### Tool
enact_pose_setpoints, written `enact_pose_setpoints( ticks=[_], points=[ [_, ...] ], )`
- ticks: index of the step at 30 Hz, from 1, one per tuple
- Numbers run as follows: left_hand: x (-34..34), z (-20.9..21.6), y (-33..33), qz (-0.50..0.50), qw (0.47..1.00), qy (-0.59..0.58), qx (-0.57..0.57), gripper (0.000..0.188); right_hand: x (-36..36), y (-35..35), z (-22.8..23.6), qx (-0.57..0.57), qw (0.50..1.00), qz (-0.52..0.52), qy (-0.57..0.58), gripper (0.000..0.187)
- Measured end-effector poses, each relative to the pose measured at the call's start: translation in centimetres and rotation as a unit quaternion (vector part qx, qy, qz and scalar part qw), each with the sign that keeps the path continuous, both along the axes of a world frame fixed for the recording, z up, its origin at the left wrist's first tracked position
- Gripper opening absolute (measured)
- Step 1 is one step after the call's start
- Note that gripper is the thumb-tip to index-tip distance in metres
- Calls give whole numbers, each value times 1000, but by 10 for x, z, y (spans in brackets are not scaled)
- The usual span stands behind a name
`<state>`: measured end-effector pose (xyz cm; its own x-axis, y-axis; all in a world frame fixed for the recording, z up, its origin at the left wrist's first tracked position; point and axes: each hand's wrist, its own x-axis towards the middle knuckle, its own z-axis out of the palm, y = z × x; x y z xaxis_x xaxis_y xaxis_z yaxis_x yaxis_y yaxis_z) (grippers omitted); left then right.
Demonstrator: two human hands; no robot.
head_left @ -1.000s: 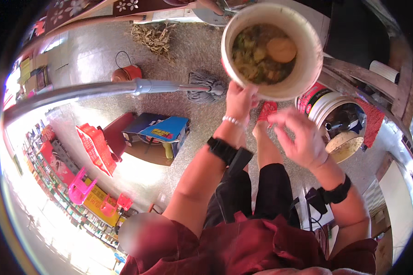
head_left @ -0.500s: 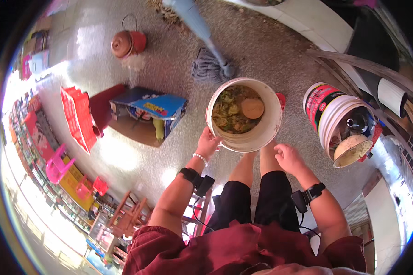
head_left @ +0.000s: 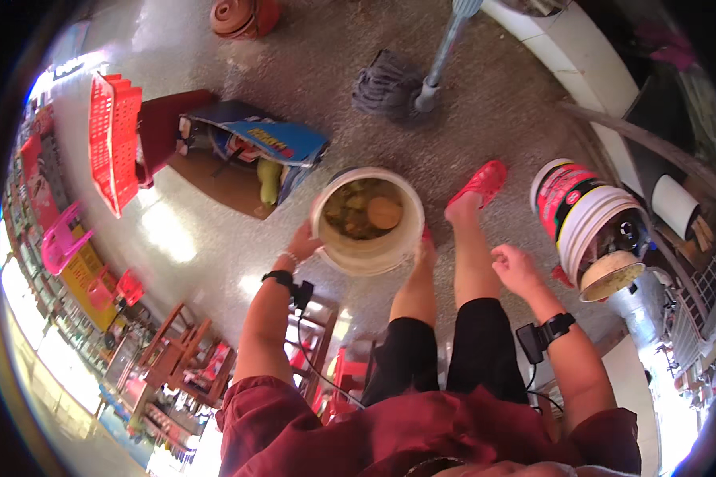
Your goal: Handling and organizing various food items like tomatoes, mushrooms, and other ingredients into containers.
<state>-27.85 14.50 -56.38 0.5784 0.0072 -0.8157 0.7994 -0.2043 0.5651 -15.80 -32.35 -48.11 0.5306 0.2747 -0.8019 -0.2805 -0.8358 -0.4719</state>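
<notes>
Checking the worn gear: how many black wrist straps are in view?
2: left strap on the wrist of the left hand, which holds the white bucket; right strap on the right hand's wrist.

The round, off-white bucket (head_left: 372, 260) is open at the top, with its mouth facing upward toward the camera. Murky brown liquid (head_left: 344, 220) occupies the lower interior, mixed with green pieces (head_left: 360, 193). A round tan object (head_left: 384, 213) sits right of centre in the liquid. The left hand (head_left: 302, 242) holds the bucket's left side. Base contact with the floor (head_left: 342, 151) cannot be determined.
</notes>
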Motion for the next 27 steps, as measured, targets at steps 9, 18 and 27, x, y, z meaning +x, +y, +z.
enact_pose_setpoints(
  ticks=[9, 18, 27],
  points=[
    [-36, -33, 65, 53, 970, 181, 156, 73, 51, 16, -11, 11, 999, -19, -35, 21],
    [-22, -64, 77, 123, 958, 140, 219, 102, 112, 23, -25, 68, 993, -64, -69, 23],
    [129, 84, -156, -53, 969, 210, 122, 34, 195, -24, -27, 49, 977, -200, -60, 21]
  ],
)
